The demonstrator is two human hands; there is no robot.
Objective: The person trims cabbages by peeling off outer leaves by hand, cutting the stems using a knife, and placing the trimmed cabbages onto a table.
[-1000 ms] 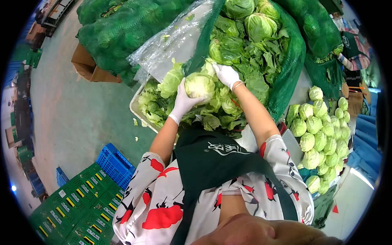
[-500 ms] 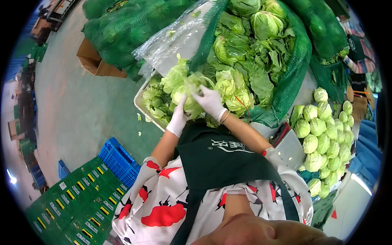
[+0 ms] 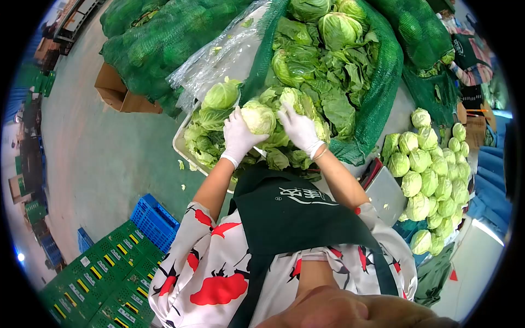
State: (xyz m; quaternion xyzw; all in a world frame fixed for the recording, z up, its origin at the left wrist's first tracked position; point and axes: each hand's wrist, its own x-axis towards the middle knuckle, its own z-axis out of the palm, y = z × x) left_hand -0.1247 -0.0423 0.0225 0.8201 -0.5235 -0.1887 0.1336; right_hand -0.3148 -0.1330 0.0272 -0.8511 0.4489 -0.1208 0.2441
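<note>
My left hand [image 3: 240, 135], in a white glove, is wrapped around the left and lower side of a pale, round cabbage [image 3: 258, 117]. To the right of that cabbage is my right hand [image 3: 299, 130], also gloved, with its fingers stretched out against a leafy green cabbage [image 3: 298, 100]; it does not appear to be closed around it. Loose cabbage leaves [image 3: 203, 143] fill a white bin [image 3: 179, 143] below and left of my hands. A greener cabbage [image 3: 221, 96] rests above my left hand.
An opened green mesh sack [image 3: 389, 90] of cabbages and leaves lies ahead. Full mesh sacks [image 3: 175, 41] stand at the upper left. Pale cabbages [image 3: 429, 180] are piled at right. Green crates [image 3: 104, 273] are stacked at lower left. Another person [image 3: 470, 57] is at upper right.
My hands were close together on a leafy cabbage, with blurred leaves between them. They have moved apart, the left staying on a pale round cabbage and the right shifting rightward.
</note>
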